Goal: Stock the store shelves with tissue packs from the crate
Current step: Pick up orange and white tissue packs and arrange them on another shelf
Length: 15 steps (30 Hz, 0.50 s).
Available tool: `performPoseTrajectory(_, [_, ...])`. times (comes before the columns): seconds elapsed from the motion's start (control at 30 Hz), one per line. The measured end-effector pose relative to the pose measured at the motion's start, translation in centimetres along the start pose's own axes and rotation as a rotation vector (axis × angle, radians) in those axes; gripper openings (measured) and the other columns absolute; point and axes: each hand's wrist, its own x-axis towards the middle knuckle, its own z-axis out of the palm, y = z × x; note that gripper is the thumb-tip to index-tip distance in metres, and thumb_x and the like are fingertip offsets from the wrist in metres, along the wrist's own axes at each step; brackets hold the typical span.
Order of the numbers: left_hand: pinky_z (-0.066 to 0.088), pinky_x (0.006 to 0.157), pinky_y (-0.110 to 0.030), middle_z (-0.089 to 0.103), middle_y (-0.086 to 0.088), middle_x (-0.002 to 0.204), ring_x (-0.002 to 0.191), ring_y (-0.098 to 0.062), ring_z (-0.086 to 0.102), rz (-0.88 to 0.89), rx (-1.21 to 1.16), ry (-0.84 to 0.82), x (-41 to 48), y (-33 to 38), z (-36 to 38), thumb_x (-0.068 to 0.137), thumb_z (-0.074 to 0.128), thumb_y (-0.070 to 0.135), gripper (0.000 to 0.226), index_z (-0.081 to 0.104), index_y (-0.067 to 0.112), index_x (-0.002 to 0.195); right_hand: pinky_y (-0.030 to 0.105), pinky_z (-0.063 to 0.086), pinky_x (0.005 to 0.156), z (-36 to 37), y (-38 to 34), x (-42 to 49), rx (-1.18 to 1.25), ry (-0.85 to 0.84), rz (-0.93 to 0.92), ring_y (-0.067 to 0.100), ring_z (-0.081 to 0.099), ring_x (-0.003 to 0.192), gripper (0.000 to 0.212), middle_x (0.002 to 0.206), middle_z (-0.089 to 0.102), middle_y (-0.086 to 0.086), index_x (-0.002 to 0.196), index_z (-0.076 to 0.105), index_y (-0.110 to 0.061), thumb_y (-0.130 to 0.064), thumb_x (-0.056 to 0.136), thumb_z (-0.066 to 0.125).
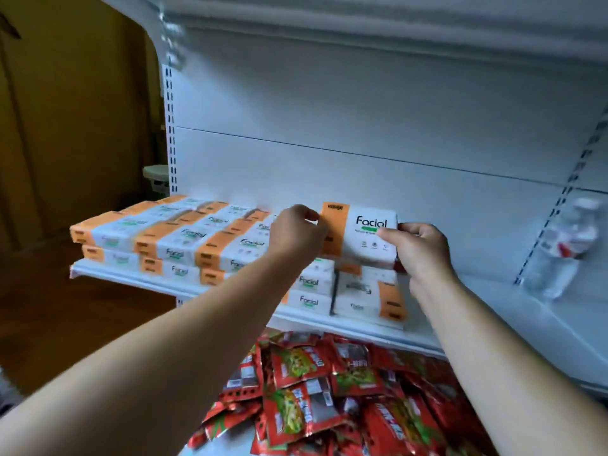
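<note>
- The fingers (393, 232) of the right hand (419, 251) are curled round the white end of a pack (365, 236), which is gripped firmly.
- The fingers (307, 214) of the left hand (296, 233) are curled at the pack's orange end, which appears to be pinched; the contact itself is partly hidden by the hand.
- The pack is held level, label outward, over a stack (367, 292) at the right end of the stocked row (184, 240). Whether it rests on the stack cannot be told.
- Placing is judged to be the step in hand. The pack should be lowered flat, both ends together, so that no corner is caught on the packs below.
- Its front edge should be lined up with the stack's, and its orange end brought against the neighbouring packs so that no gap is left.
- The wrap looks soft, so only a light squeeze is called for. The fingers are best slid out sideways once the weight is taken.
- One pack in the stack is turned the other way round, so the top may sit unevenly; a slight press to settle it is advised.
- Bare shelf (487, 301) is seen to the right, with a blurred bottle (564, 248) beyond.
- Red sachets (329, 386) are heaped below. The crate is not in view.
</note>
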Motion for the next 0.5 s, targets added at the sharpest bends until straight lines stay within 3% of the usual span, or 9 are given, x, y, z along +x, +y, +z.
performPoseTrajectory(0.07, [0.048, 0.081, -0.028, 0.069, -0.008, 0.105, 0.099, -0.027, 0.063, -0.005, 0.096, -0.083, 0.2, 0.8, 3.3, 0.083, 0.058, 0.016, 0.015, 0.067, 0.018, 0.095, 0.049, 0.056, 0.081, -2.6, 1.2, 2.3, -0.018, 0.022, 0.041, 0.031, 0.069, 0.082, 0.020, 0.087, 0.071, 0.015, 0.069, 0.060, -0.013, -0.018, 0.062, 0.079])
performPoseTrajectory(0.2, [0.047, 0.081, -0.030, 0.068, -0.020, 0.103, 0.101, -0.032, 0.062, 0.001, 0.374, -0.214, 0.9, 2.0, 8.1, 0.082, 0.048, 0.005, 0.015, 0.058, 0.008, 0.071, 0.040, 0.052, 0.072, -4.6, 3.8, 5.7, -0.083, 0.063, 0.103, 0.026, 0.060, 0.069, 0.027, 0.072, 0.063, 0.013, 0.056, 0.053, -0.015, -0.013, 0.070, 0.076])
performPoseTrajectory(0.33, [0.044, 0.084, -0.030, 0.062, -0.017, 0.116, 0.110, -0.031, 0.057, -0.048, 0.500, -0.229, 2.3, 1.6, 11.0, 0.087, 0.046, 0.007, 0.025, 0.058, 0.001, 0.109, 0.037, 0.050, 0.066, -4.3, 5.6, 7.4, -0.139, -0.049, 0.169, 0.022, 0.052, 0.057, 0.027, 0.058, 0.055, 0.011, 0.049, 0.056, -0.011, -0.004, 0.072, 0.069])
performPoseTrajectory(0.5, [0.045, 0.082, -0.031, 0.062, -0.017, 0.113, 0.106, -0.031, 0.058, -0.060, 0.553, -0.210, 2.9, 1.3, 12.1, 0.086, 0.046, 0.004, 0.023, 0.059, -0.001, 0.105, 0.048, 0.058, 0.076, -3.0, 7.4, 8.7, -0.199, -0.127, 0.188, 0.031, 0.068, 0.072, 0.013, 0.073, 0.071, 0.015, 0.053, 0.063, -0.010, -0.010, 0.063, 0.072])
